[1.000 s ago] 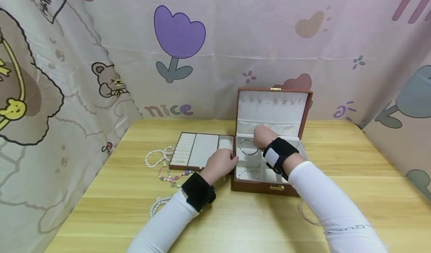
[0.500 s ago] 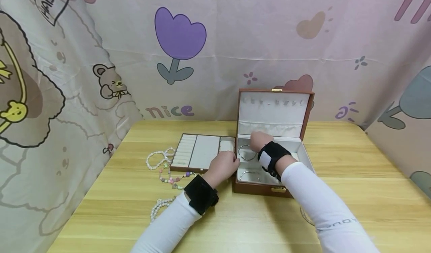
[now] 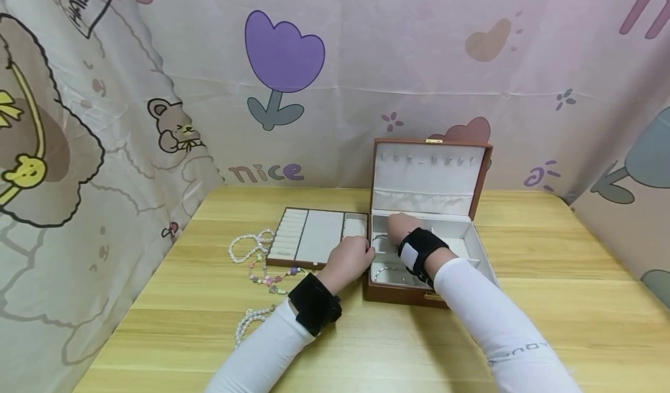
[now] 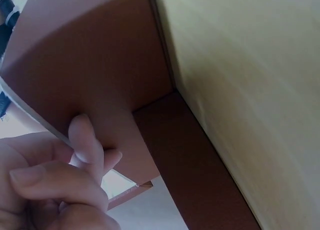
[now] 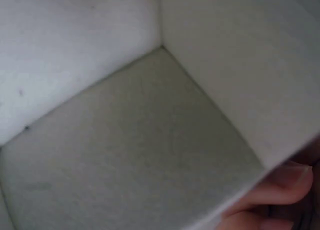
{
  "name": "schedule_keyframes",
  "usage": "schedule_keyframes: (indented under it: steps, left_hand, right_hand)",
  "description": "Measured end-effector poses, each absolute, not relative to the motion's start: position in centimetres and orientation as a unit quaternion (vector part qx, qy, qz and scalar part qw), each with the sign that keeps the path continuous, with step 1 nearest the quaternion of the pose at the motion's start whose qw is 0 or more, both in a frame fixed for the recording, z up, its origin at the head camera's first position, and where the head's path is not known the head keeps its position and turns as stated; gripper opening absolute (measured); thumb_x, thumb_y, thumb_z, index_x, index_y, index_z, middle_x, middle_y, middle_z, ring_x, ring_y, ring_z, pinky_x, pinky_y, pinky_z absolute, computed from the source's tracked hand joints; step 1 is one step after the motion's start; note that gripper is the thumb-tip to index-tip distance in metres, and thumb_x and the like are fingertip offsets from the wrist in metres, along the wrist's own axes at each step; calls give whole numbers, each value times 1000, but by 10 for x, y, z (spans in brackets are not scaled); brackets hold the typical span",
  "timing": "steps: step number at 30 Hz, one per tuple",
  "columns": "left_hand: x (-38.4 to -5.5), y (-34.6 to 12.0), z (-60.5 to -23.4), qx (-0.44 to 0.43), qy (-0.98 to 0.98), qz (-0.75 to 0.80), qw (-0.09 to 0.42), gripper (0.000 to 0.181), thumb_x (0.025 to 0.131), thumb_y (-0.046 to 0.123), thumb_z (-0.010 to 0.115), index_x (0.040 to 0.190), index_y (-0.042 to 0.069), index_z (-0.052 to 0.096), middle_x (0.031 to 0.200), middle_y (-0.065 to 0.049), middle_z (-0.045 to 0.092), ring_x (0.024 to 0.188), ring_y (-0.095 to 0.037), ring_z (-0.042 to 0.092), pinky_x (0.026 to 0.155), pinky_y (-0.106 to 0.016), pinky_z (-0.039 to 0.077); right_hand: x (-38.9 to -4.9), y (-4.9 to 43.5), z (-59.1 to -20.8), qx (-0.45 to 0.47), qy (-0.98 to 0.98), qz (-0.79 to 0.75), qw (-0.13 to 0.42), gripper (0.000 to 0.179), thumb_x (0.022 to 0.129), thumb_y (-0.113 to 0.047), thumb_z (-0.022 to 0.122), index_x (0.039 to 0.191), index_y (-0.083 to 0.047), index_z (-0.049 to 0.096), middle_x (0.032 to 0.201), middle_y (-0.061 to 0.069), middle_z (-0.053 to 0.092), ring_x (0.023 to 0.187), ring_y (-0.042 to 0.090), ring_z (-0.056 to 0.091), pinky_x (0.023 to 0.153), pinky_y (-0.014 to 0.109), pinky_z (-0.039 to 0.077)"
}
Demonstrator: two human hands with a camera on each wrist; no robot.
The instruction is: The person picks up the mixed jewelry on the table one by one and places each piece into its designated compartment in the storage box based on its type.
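Note:
A brown jewelry box [image 3: 403, 297] with pale lining stands with its lid [image 3: 426, 175] raised. My right hand [image 3: 403, 227] reaches down into its back left compartment, fingers curled at a silvery bangle [image 3: 379, 237]; the fingertips are hidden in the head view. In the right wrist view, curled fingers [image 5: 280, 187] show behind a pale divider, and the bangle cannot be made out. Another bangle [image 3: 389, 270] stands in the front left compartment. My left hand [image 3: 349, 258] holds the box's left wall at the rim, one finger against the brown outside [image 4: 82, 135].
A shallow jewelry tray [image 3: 321, 236] with ring rolls lies against the box's left side. Left of it lie a pearl strand [image 3: 242, 256], a colored bead strand [image 3: 269, 279] and another pearl strand [image 3: 246, 323] near the left sleeve. A patterned cloth hangs behind the wooden table.
My right hand has moved slightly left and lowered the bangle deeper into the back left compartment. The left hand stays at the box's left wall. The head view has shifted slightly.

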State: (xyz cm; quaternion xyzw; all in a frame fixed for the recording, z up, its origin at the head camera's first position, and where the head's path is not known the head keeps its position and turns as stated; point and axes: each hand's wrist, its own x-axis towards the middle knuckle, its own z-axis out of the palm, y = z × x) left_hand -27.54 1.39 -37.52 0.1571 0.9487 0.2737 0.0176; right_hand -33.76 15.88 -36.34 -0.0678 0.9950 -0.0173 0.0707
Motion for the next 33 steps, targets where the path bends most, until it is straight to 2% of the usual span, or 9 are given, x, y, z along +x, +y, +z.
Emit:
schedule_keyframes:
  steps: [8,19,26,29,31,33]
  left_hand:
    - [-275,16,-375,158,951,266,14,41,92,21,48,54,16,36,50,5,32,45,-10,34,44,-22,26]
    - [-273,15,-374,158,950,268,13,41,93,21,48,54,16,36,49,5,32,44,-10,35,44,-22,26]
    - [-273,14,-376,161,949,270,12,41,93,21,47,54,16,36,49,5,32,44,-9,34,44,-22,26]
    - [-273,14,-376,161,949,272,14,42,93,22,47,53,16,35,49,5,31,44,-9,33,44,-21,25]
    - [-273,13,-376,162,948,275,14,42,93,22,47,54,16,35,49,6,31,43,-9,33,44,-21,25]
    - [-274,13,-376,162,947,276,13,42,93,22,47,54,16,35,49,6,32,44,-9,33,44,-22,25]
  right_hand:
    - [-334,156,-371,-74,997,7,37,25,89,-6,48,70,-4,63,69,10,63,56,19,50,49,32,40]
    - [-329,152,-370,-80,997,18,17,27,90,-5,49,66,-5,60,66,9,63,54,18,52,49,33,45]
    - [-331,158,-374,-97,995,9,17,26,90,-4,49,66,-6,59,66,8,62,53,17,49,47,31,41]
    - [-331,160,-372,-104,994,0,33,24,89,-3,48,68,-6,58,69,8,62,55,18,49,48,30,40]
    - [-329,161,-366,-107,993,-19,46,23,88,-2,48,67,-7,56,67,6,59,55,17,48,48,29,38]
    - [-324,162,-357,-108,991,-45,57,25,84,0,51,61,-10,49,61,2,50,52,15,41,47,27,34]
